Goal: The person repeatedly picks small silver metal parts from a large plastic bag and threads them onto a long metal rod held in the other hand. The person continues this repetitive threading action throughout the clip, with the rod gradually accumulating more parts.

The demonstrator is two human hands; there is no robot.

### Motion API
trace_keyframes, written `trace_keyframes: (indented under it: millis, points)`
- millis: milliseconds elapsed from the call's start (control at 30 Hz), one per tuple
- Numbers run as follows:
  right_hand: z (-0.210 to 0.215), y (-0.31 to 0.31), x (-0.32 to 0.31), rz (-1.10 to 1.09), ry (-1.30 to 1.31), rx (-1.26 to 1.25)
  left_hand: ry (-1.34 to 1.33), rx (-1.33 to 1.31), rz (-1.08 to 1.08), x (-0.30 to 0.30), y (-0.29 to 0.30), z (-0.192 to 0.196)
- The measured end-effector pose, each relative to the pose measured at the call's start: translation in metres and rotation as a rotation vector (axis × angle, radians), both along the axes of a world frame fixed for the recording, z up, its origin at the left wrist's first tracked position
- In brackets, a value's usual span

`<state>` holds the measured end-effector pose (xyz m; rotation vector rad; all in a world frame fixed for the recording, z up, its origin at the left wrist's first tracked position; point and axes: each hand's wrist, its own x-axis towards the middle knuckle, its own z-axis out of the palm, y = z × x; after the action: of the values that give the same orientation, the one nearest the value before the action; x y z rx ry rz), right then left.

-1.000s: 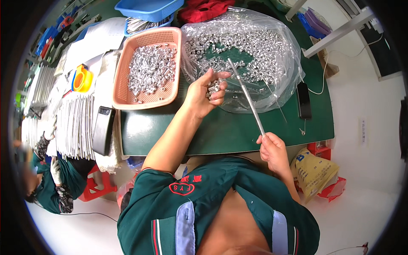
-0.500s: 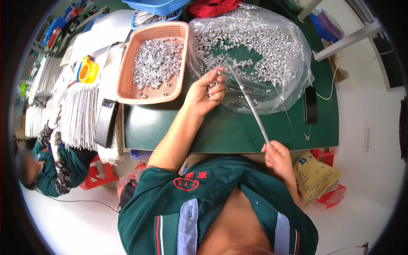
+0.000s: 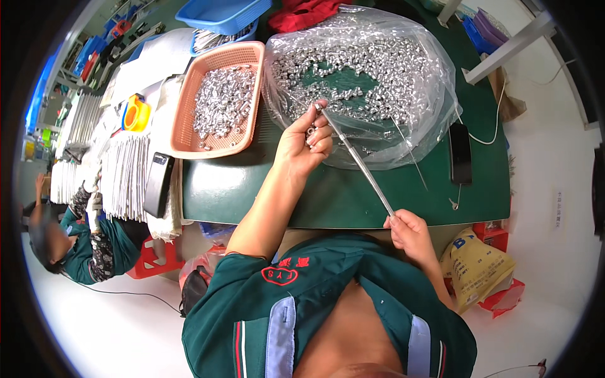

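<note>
My left hand (image 3: pixel 304 142) is closed over several small shiny metal sleeves. Between its thumb and forefinger it pinches one sleeve (image 3: pixel 317 107), against the far end of a thin silver metal rod (image 3: pixel 360 165). Whether the sleeve sits around the rod's tip or only touches it, I cannot tell. My right hand (image 3: pixel 408 232) grips the near end of the rod at the table's front edge, so the rod slants up and left. Just beyond the left hand, a clear plastic bag (image 3: pixel 435 120) lies spread with many loose metal sleeves (image 3: pixel 403 88) on it.
A pink perforated basket (image 3: pixel 178 129) of metal sleeves stands left of the bag on the green table (image 3: pixel 252 198). Further left are a phone (image 3: pixel 159 183), an orange tape dispenser (image 3: pixel 135 114) and stacked sheets (image 3: pixel 123 176). A black object (image 3: pixel 460 154) lies right. A co-worker (image 3: pixel 94 252) sits left.
The rod's far end has moved left and down to meet the left fingertips, where before it was apart from them. My right hand keeps its grip. The whole view has shifted slightly.
</note>
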<state>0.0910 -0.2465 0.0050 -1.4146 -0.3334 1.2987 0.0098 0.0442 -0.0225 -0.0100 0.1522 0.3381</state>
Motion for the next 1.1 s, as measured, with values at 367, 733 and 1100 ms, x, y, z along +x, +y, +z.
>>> trace_keyframes:
  millis: [367, 733, 1100]
  points:
    - [-0.012, -0.007, 0.014, -0.040, 0.023, -0.004, 0.109, 0.078, -0.085, 0.024, 0.001, -0.008]
    - [-0.011, 0.002, 0.015, -0.069, -0.114, -0.070, 0.155, 0.323, -0.053, 0.028, 0.009, -0.007]
    - [-0.014, 0.010, 0.014, -0.056, 0.242, 0.030, 0.184, 0.522, 0.016, 0.030, 0.010, -0.015]
